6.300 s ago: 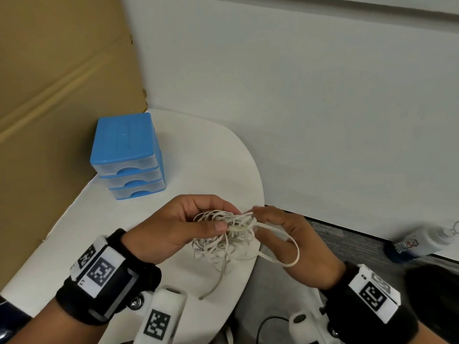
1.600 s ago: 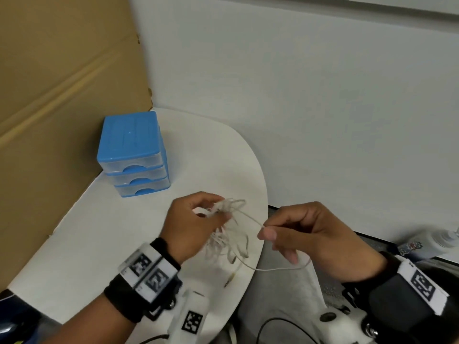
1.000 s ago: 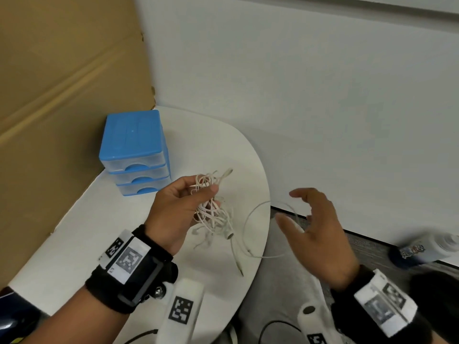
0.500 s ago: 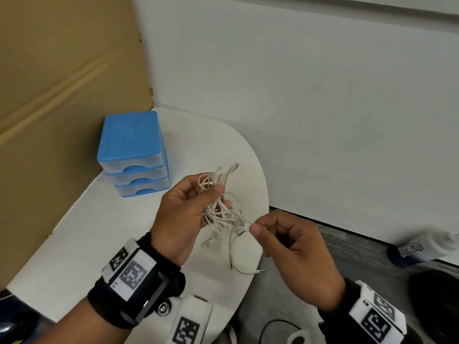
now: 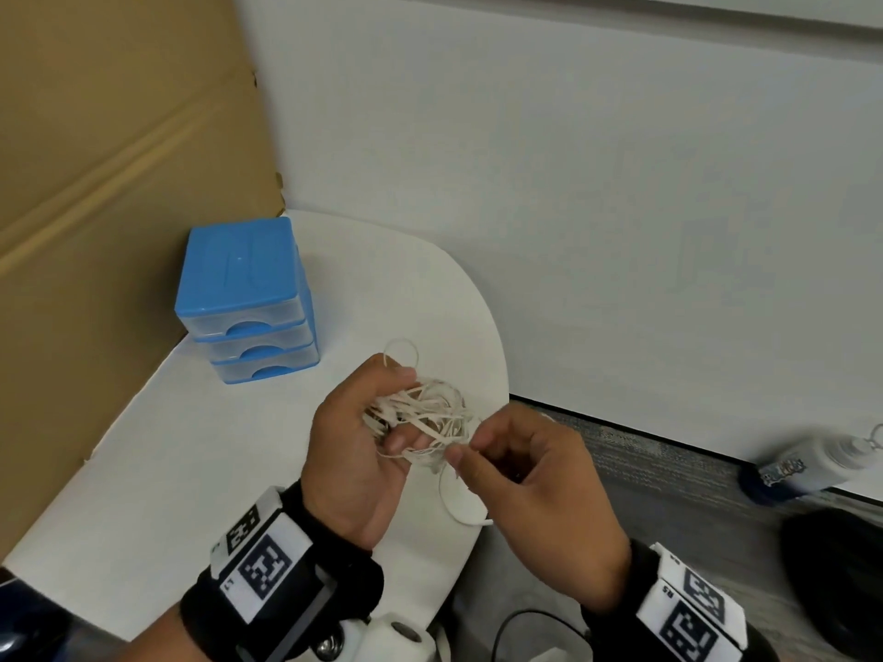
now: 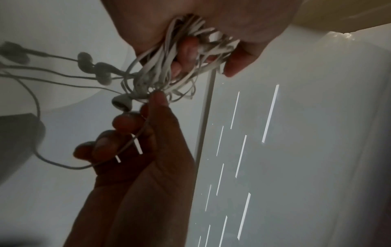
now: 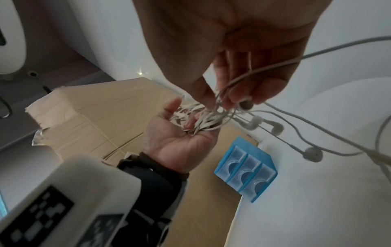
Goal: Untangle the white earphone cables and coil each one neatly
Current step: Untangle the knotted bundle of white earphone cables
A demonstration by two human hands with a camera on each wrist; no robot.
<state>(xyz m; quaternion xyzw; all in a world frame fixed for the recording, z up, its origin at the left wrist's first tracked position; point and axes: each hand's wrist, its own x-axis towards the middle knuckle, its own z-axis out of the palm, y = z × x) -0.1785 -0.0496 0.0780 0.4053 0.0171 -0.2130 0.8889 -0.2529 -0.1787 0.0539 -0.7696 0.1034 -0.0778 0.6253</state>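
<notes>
A tangled bundle of white earphone cables [image 5: 423,420] [image 6: 169,66] [image 7: 196,117] is held above the white table's [image 5: 200,451] right edge. My left hand [image 5: 363,441] [image 6: 190,41] [image 7: 180,133] grips the bundle, palm up, fingers curled through the loops. To its right my right hand [image 5: 516,480] [image 6: 135,133] [image 7: 228,83] pinches one strand at the bundle's lower right side. A loose cable end [image 5: 458,508] hangs below the pinch. Several earbuds [image 7: 275,128] [image 6: 99,71] dangle under the bundle.
A blue three-drawer plastic box [image 5: 246,298] [image 7: 247,170] stands at the table's back left. Brown cardboard [image 5: 110,183] walls the left side, a white partition [image 5: 621,207] the back. A bottle [image 5: 807,465] lies on the grey floor at right.
My left hand has turned palm up and dropped a little with the bundle. My right hand has moved in closer and now pinches a strand right at the bundle.
</notes>
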